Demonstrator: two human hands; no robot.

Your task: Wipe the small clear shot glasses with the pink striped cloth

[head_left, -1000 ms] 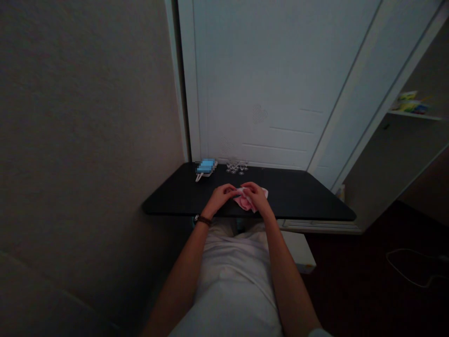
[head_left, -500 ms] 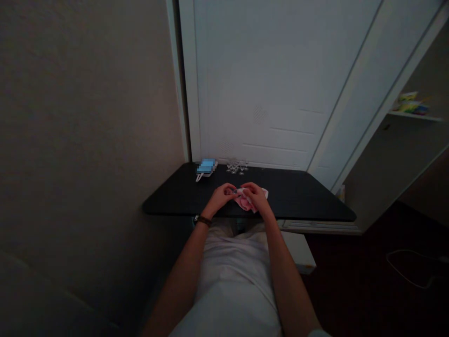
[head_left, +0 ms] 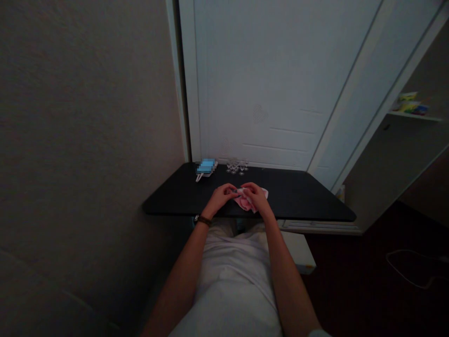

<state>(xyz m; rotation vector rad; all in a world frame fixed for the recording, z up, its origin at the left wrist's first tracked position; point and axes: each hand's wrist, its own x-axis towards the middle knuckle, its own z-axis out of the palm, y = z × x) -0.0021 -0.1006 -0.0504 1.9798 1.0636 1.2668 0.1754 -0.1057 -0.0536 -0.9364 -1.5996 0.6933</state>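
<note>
Above the near edge of the black table, my left hand [head_left: 222,194] is closed, thumb and fingers pinching a small clear glass [head_left: 234,191], mostly hidden by the fingers and cloth. My right hand [head_left: 255,194] is closed on a crumpled pink and white cloth [head_left: 244,203], which wraps against the glass between both hands. The cloth hangs below the right fingers, and a white corner shows past that hand. Beyond my hands, several small stemmed clear glasses [head_left: 237,167] stand grouped at the back of the table.
The black table [head_left: 298,194] reaches back to a white panelled door [head_left: 259,84]. A pixelated blue and white object [head_left: 206,167] lies at the back left. Below the table on the right is a white box [head_left: 299,252]; a pale cable [head_left: 407,274] lies on the dark floor.
My hands stay in nearly the same place with the cloth and glass; only the fingers shift very slightly.
</note>
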